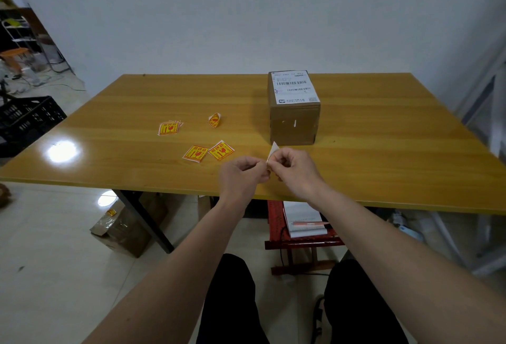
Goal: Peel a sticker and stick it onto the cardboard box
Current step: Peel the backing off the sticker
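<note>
Peeling | left hand (242, 172) and right hand (294, 168) both pinch small white-backed paper sticker (273, 150) to part its backing | brown cardboard box (294, 113) waits at 12 o'clock

Even, dim-ish indoor light — a white glare spot on the table (62, 151) left of the hands; wide-angle bending and softness toward the edges.

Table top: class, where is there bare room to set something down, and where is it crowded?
Bare patches: the table right of the cardboard box, and its far left corner behind the stickers. Crowded: the near middle, where stickers lie beside both hands.
</note>
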`<state>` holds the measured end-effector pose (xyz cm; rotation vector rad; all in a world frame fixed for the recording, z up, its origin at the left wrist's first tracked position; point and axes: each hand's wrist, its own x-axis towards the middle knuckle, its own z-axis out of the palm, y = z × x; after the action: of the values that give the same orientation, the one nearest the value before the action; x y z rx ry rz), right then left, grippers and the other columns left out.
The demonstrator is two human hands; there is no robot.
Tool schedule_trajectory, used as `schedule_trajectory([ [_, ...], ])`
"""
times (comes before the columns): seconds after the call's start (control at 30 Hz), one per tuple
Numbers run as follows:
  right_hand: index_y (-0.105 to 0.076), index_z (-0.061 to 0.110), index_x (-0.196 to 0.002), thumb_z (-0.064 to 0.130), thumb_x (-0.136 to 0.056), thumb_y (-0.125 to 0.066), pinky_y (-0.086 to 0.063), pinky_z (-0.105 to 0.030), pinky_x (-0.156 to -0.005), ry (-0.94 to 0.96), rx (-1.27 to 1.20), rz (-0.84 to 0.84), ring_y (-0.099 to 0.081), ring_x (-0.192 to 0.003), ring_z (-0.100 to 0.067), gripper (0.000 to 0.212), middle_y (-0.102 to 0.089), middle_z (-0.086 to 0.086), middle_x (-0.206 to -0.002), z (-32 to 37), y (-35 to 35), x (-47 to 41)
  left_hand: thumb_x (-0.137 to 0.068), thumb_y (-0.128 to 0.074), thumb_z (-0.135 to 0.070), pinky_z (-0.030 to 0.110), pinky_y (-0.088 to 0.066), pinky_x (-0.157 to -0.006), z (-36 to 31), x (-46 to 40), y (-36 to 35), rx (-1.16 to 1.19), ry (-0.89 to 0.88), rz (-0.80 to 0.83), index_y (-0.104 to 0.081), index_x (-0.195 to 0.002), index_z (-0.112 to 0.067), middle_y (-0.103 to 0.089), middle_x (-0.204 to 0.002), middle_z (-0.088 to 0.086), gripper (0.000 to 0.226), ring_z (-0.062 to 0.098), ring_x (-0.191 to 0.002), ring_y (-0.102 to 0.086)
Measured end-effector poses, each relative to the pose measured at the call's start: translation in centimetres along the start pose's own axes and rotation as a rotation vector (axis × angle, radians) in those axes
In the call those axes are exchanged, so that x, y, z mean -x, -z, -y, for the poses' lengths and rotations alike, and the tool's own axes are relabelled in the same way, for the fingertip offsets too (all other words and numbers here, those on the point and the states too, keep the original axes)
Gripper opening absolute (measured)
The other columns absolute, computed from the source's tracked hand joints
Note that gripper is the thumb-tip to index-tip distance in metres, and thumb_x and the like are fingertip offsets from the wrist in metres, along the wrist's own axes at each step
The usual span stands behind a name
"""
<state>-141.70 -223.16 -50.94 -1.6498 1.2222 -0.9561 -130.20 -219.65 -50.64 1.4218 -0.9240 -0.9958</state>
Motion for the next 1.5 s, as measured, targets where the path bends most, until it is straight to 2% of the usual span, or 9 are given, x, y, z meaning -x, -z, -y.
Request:
schedule_trajectory([
  [0.17, -0.057, 0.012, -0.07, 0.002, -0.083, -0.058, -0.041, -0.031, -0.063, -0.012, -0.049, -0.013, -0.047, -0.067, -0.016, 0.016, -0.052, -0.003, -0.069, 0.1, 0.0, 0.4, -0.081, -0.063, -0.001, 0.031, -0.058, -0.078, 0.1, -0.1, -0.2, 0.026, 0.031, 0.026, -0.068, -0.068, -0.01, -0.067, -0.069, 0.007, 0.017, 0.02, -0.071, -0.067],
  [0.47, -0.056, 0.005, -0.073, 0.001, -0.079, -0.058, -0.038, -0.032, -0.065, -0.018, -0.099, -0.033, -0.043, -0.067, -0.017, 0.008, -0.048, -0.006, -0.07, 0.1, 0.2, 0.5, -0.08, -0.064, -0.003, 0.026, -0.054, -0.074, 0.2, -0.2, -0.6, 0.062, 0.075, -0.005, -0.068, -0.065, -0.012, -0.063, -0.06, 0.001, 0.018, 0.009, -0.061, -0.057],
  [0.6, -0.055, 0.008, -0.07, 0.002, -0.078, -0.059, -0.039, -0.033, -0.065, -0.031, -0.117, -0.026, -0.043, -0.067, -0.017, 0.011, -0.048, -0.004, -0.068, 0.0, 0.2, 0.7, -0.079, -0.065, -0.005, 0.028, -0.053, -0.074, 0.4, -0.1, -0.6, 0.049, 0.081, -0.015, -0.068, -0.064, -0.013, -0.062, -0.059, 0.0, 0.018, 0.01, -0.061, -0.055],
  [0.73, -0.051, 0.014, -0.066, 0.002, -0.078, -0.058, -0.04, -0.033, -0.066, -0.082, -0.15, -0.086, -0.044, -0.069, -0.018, 0.018, -0.048, -0.003, -0.07, -0.1, 1.0, 0.7, -0.079, -0.063, -0.001, 0.026, -0.051, -0.074, 0.4, -0.8, 0.4, 0.146, 0.174, -0.12, -0.063, -0.063, -0.011, -0.059, -0.059, 0.001, 0.019, 0.012, -0.061, -0.054],
  [0.87, -0.065, 0.01, -0.076, 0.008, -0.084, -0.063, -0.048, -0.027, -0.064, -0.11, -0.17, -0.126, -0.052, -0.072, -0.019, 0.009, -0.058, -0.016, -0.077, -0.3, 1.8, 0.4, -0.08, -0.063, -0.001, 0.028, -0.052, -0.081, 0.2, -0.9, 1.1, 0.148, 0.169, -0.11, -0.065, -0.066, -0.01, -0.061, -0.067, 0.002, 0.016, 0.011, -0.064, -0.055],
  [1.03, -0.073, 0.003, -0.094, 0.012, -0.083, -0.068, -0.052, -0.023, -0.066, -0.112, -0.218, -0.031, -0.058, -0.076, -0.017, 0.015, -0.067, -0.031, -0.101, 1.1, 0.0, 0.8, -0.085, -0.064, -0.009, 0.023, -0.053, -0.071, -0.1, -0.2, -0.2, 0.189, 0.143, -0.063, -0.068, -0.077, -0.011, -0.06, -0.068, 0.002, 0.009, 0.01, -0.067, -0.055],
  [1.27, -0.075, 0.007, -0.083, 0.012, -0.084, -0.066, -0.052, -0.023, -0.064, -0.122, -0.226, -0.085, -0.06, -0.07, -0.012, 0.01, -0.071, -0.01, -0.08, 1.3, -0.3, 0.8, -0.084, -0.066, -0.013, 0.019, -0.048, -0.061, 0.0, 0.3, -0.3, 0.075, 0.037, -0.074, -0.071, -0.074, -0.018, -0.065, -0.064, -0.01, 0.012, 0.005, -0.065, -0.056],
  [1.4, -0.07, 0.005, -0.073, 0.009, -0.083, -0.066, -0.05, -0.021, -0.059, -0.148, -0.199, -0.133, -0.057, -0.062, -0.011, 0.011, -0.065, -0.004, -0.068, 1.4, -0.5, 0.4, -0.082, -0.066, -0.012, 0.027, -0.052, -0.068, -0.2, 0.5, -0.7, 0.022, -0.001, -0.11, -0.068, -0.063, -0.025, -0.064, -0.057, -0.014, 0.023, 0.006, -0.061, -0.055],
  [1.5, -0.065, 0.008, -0.067, 0.01, -0.083, -0.066, -0.049, -0.029, -0.063, -0.143, -0.167, -0.13, -0.055, -0.064, -0.015, 0.016, -0.063, -0.007, -0.068, 1.4, -0.4, 0.3, -0.082, -0.065, -0.012, 0.028, -0.05, -0.069, -0.4, 0.6, -1.0, -0.003, -0.018, -0.112, -0.066, -0.06, -0.025, -0.062, -0.058, -0.011, 0.026, 0.006, -0.06, -0.053],
])
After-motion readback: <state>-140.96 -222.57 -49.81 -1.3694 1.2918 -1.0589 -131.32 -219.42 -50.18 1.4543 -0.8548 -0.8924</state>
